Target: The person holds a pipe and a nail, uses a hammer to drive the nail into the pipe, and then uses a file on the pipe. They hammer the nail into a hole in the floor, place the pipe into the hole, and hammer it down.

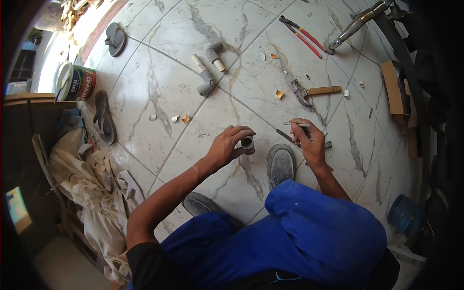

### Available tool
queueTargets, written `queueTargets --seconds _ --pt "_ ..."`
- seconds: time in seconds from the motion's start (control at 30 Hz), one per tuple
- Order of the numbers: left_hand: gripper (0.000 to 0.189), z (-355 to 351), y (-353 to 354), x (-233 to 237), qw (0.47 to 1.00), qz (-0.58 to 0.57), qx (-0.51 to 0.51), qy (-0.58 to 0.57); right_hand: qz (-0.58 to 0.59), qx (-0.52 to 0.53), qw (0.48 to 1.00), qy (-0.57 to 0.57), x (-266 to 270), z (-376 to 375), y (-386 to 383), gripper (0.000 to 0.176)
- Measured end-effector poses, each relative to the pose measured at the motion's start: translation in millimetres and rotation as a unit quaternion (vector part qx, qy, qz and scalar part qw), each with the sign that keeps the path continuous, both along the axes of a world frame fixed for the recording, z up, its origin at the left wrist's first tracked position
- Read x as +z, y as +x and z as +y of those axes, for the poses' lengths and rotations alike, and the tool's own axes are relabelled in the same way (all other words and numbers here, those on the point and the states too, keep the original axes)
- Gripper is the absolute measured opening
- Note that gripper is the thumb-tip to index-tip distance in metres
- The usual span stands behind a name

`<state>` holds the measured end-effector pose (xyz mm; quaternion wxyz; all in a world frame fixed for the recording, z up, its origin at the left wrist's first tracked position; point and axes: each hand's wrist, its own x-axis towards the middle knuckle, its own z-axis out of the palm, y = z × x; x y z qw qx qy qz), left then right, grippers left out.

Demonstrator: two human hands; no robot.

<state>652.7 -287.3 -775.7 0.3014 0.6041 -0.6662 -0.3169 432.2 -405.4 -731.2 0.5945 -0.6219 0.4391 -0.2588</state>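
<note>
My left hand [233,145] is closed around a short grey pipe fitting [248,143], its round open end facing up toward me. Between the fingertips of my right hand [309,139] is a slim, pale, pointed pen-like tool [300,124], its tip directed left toward the fitting but apart from it. Under the right hand lies a dark rod [286,137], partly hidden by the fingers. A claw hammer [321,90] with a wooden handle rests on the floor beyond that hand. Two grey pipe elbows [207,83] [213,52] with pale pipe stubs lie farther off.
Red-handled pliers [304,37] lie at the far right, near a chrome metal tube [357,24]. Small orange and white shards [280,94] dot the tiled floor. Sandals [104,118], a paint bucket [77,83] and crumpled cloth [79,164] line the left; a cardboard box [394,92] stands right.
</note>
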Motion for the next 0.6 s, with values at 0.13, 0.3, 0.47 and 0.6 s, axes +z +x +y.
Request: queueTargets --seconds 0.13,0.3,0.47,0.6 --pt "0.048 -13 -38 -45 0.995 0.061 0.067 0.032 0.02 -0.019 0.999 -0.033 2 3 -24 0.02" --pt "0.044 -17 -60 -69 0.992 0.11 0.062 0.018 0.079 -0.001 0.993 -0.082 -4 12 -42 0.023" --pt "0.043 -24 -67 -64 0.993 0.11 0.028 0.019 0.08 -0.005 0.992 -0.097 1 14 -41 0.025" --pt "0.045 -31 -63 -56 0.995 0.102 -0.003 0.019 0.064 -0.025 0.993 -0.1 7 13 -39 0.024"
